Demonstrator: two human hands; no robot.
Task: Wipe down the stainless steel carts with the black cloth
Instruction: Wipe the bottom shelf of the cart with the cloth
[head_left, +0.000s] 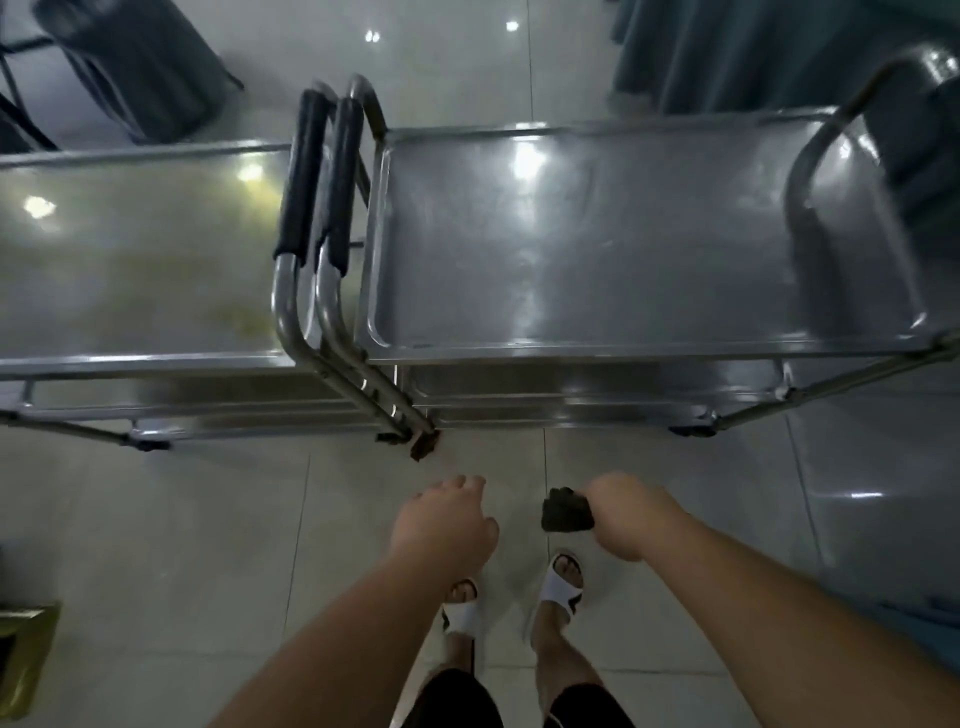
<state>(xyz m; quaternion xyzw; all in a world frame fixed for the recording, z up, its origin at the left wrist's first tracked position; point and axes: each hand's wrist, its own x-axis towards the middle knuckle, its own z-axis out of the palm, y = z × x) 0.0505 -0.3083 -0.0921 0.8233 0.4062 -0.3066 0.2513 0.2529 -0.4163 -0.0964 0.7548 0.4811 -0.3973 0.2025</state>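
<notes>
Two stainless steel carts stand side by side in front of me. The left cart (130, 260) has a yellowish smear on its top shelf. The right cart (623, 234) has a shiny top tray. Their black-padded handles (317, 171) meet in the middle. My right hand (621, 512) grips a bunched black cloth (566, 512), held low over the floor short of the carts. My left hand (444, 519) hangs beside it with fingers loosely curled, holding nothing.
Pale tiled floor (182, 545) lies between me and the carts. My feet in white slippers (561, 584) stand below my hands. A dark chair (140, 62) is behind the left cart, teal fabric (727, 47) behind the right one. A greenish object (26, 654) sits at the lower left.
</notes>
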